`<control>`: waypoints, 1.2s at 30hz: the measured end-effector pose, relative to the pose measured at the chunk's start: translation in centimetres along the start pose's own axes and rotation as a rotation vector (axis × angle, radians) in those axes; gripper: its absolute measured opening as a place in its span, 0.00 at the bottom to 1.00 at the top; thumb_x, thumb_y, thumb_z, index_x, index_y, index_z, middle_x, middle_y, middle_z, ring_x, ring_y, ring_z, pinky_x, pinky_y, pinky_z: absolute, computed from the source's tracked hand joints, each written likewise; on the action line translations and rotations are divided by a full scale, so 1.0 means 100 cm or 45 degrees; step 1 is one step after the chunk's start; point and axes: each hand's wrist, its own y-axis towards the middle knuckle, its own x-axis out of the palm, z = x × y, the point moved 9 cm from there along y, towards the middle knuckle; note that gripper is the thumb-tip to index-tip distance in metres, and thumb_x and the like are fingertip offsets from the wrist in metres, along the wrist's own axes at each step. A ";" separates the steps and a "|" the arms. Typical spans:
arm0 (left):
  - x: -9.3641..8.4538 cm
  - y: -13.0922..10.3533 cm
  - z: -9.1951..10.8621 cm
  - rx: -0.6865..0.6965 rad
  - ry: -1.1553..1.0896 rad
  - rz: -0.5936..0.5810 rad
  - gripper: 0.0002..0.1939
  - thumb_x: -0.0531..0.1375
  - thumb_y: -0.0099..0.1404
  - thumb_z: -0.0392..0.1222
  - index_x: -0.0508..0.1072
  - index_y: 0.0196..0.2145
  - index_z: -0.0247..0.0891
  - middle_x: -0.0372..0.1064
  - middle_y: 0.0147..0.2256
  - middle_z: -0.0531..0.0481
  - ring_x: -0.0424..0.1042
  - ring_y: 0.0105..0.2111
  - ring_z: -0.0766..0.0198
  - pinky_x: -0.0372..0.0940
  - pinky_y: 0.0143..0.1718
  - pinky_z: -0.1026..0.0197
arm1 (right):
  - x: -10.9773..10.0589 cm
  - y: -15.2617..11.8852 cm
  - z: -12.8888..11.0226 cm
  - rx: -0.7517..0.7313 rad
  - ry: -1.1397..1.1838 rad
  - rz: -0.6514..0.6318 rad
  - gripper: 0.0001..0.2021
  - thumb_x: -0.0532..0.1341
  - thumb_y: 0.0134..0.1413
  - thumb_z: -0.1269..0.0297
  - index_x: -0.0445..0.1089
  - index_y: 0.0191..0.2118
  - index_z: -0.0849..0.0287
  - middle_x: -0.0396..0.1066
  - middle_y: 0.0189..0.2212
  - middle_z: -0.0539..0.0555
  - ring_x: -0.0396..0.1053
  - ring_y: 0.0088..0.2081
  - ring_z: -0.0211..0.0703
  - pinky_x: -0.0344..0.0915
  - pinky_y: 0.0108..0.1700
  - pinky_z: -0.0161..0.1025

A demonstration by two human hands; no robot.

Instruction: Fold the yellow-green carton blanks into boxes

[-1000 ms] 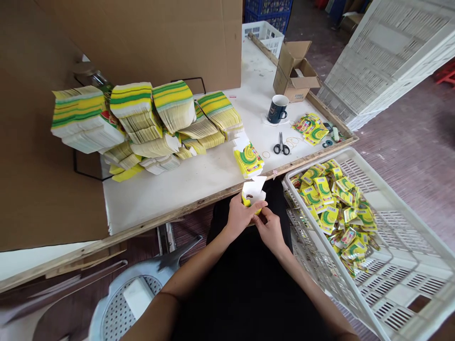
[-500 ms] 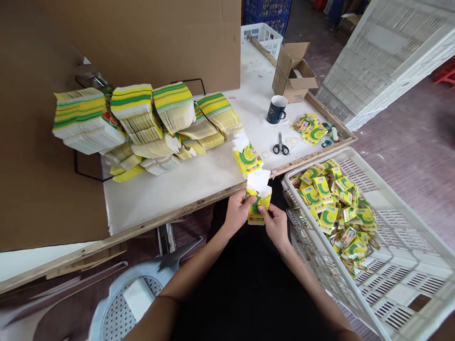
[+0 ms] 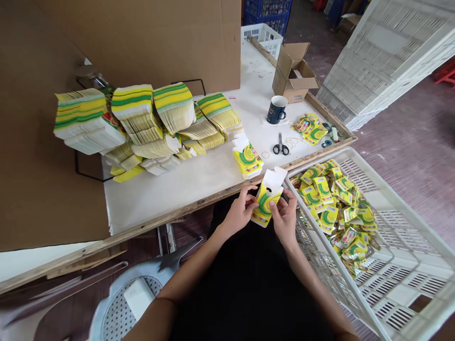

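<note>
Between my hands is a small yellow and green cardboard box (image 3: pixel 265 202), its white top flap raised. My left hand (image 3: pixel 241 210) grips its left edge with the thumb on the front. On the other side my right hand (image 3: pixel 285 219) holds the right edge, thumb on the front and fingers behind. The held box is tilted to the right, above my lap and near the table's front edge. Just beyond it, a small pile of similar flat boxes (image 3: pixel 248 160) lies on the table. Bundled stacks of folded cartons (image 3: pixel 174 106) stand further left.
A white plastic crate (image 3: pixel 398 208) on the right holds many yellow packets (image 3: pixel 327 194). On the table (image 3: pixel 170 189) are scissors (image 3: pixel 280 146), a dark mug (image 3: pixel 276 111), more yellow packets (image 3: pixel 310 128) and an open carton (image 3: pixel 293 78). A grey plastic stool (image 3: pixel 117 293) stands at lower left.
The held box has shifted right and now leans that way, its front more fully exposed. My right hand has moved right with it, and my left hand's fingers have loosened somewhat.
</note>
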 end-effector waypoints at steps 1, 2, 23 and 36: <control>0.001 0.000 0.002 -0.009 -0.025 -0.026 0.25 0.61 0.69 0.42 0.60 0.60 0.39 0.77 0.38 0.47 0.78 0.39 0.58 0.70 0.45 0.57 | -0.001 0.000 -0.003 -0.011 0.007 -0.009 0.27 0.64 0.63 0.53 0.53 0.60 0.51 0.76 0.43 0.56 0.78 0.41 0.46 0.74 0.41 0.42; 0.001 -0.001 0.004 -0.016 -0.051 -0.053 0.25 0.61 0.69 0.42 0.60 0.60 0.39 0.77 0.40 0.45 0.78 0.40 0.58 0.70 0.45 0.56 | -0.002 0.001 -0.005 -0.019 0.005 -0.019 0.27 0.64 0.63 0.53 0.53 0.60 0.51 0.75 0.43 0.55 0.77 0.39 0.45 0.74 0.40 0.41; 0.022 -0.012 -0.001 -0.251 -0.318 -0.347 0.32 0.71 0.57 0.42 0.64 0.56 0.42 0.77 0.34 0.48 0.80 0.36 0.56 0.72 0.39 0.57 | -0.014 0.017 -0.016 0.071 -0.215 -0.282 0.19 0.61 0.63 0.46 0.76 0.35 0.57 0.76 0.32 0.55 0.71 0.33 0.45 0.68 0.35 0.41; 0.024 -0.002 -0.003 -0.132 -0.258 -0.269 0.34 0.70 0.61 0.45 0.65 0.61 0.40 0.79 0.42 0.43 0.81 0.39 0.55 0.73 0.43 0.57 | -0.026 0.019 -0.041 -0.253 -0.395 -0.143 0.18 0.60 0.64 0.46 0.79 0.43 0.55 0.75 0.42 0.59 0.72 0.47 0.52 0.70 0.49 0.48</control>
